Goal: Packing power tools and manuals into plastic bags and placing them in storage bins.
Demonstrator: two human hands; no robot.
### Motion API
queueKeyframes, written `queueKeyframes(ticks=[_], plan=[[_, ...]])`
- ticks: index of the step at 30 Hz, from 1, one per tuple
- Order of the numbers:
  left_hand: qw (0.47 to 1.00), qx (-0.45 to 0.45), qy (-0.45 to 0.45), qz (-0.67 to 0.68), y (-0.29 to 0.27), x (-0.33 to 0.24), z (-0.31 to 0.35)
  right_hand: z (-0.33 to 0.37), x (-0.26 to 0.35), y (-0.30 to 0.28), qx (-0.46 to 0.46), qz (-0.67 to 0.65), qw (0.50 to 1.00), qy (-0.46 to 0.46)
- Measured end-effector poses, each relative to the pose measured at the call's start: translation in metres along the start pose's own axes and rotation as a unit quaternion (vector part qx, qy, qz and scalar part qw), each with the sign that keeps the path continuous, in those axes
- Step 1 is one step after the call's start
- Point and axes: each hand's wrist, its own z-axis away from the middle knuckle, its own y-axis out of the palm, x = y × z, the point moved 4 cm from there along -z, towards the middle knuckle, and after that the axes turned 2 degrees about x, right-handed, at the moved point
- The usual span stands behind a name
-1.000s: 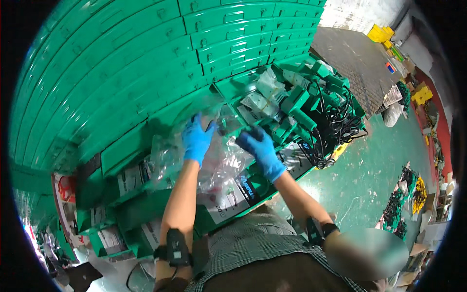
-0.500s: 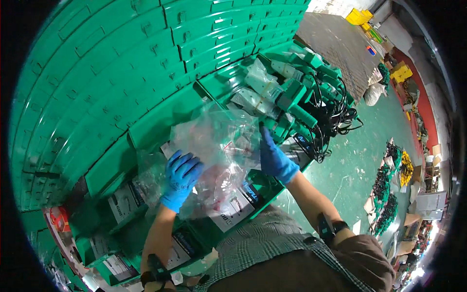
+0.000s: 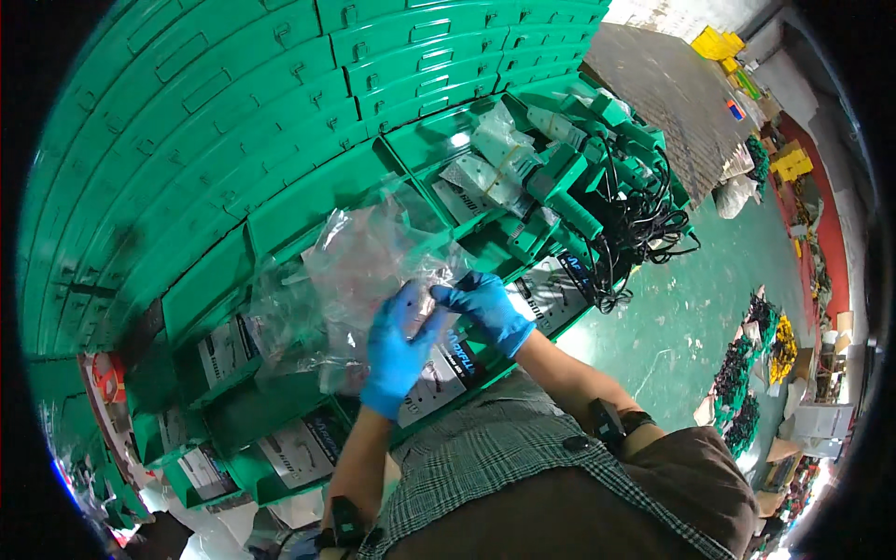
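Observation:
Both gloved hands meet at the near right edge of a crumpled heap of clear plastic bags (image 3: 350, 261). My left hand (image 3: 397, 350), in a blue glove, has thumb and fingers closed on a fold of the plastic. Just right of it my right hand (image 3: 493, 313), also blue-gloved, pinches the same edge with its fingertips. The heap lies over open green metal cases (image 3: 271, 411). Under and beside my hands shows a printed leaflet (image 3: 434, 392) in one case. How many bags lie in the heap I cannot tell.
Green handheld power tools (image 3: 569, 187) with tangled black cords (image 3: 644, 224) are piled on cases at the right, some bagged. Closed green cases (image 3: 233, 103) form a tall stack along the far left. Dark green and yellow heaps (image 3: 747, 373) lie on the green floor (image 3: 672, 327).
My left hand has moved right and nearer to me, and my right hand has come left to meet it. Both have closed on the plastic. The heap has shifted left.

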Motion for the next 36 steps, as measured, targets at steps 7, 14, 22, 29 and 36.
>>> queueKeyframes(ticks=[7, 14, 22, 29, 36], plan=[[0.971, -0.103, -0.086, 0.199, 0.015, 0.008, -0.01, 0.023, 0.044, -0.013, -0.052, 0.126, 0.982, -0.135], [0.947, -0.066, 0.148, -0.277, -0.004, -0.012, -0.022, 0.043, 0.1, -0.055, -0.157, 0.226, 0.917, -0.288], [0.878, -0.007, -0.025, -0.477, -0.037, 0.001, -0.048, 0.077, 0.117, -0.05, -0.072, 0.451, 0.783, -0.422], [0.973, -0.16, 0.037, -0.162, -0.016, 0.007, -0.013, 0.005, 0.131, -0.212, -0.081, 0.64, 0.739, -0.195], [0.959, -0.216, -0.083, 0.164, -0.018, -0.005, -0.003, 0.012, 0.227, -0.181, 0.072, 0.207, 0.975, -0.034]])
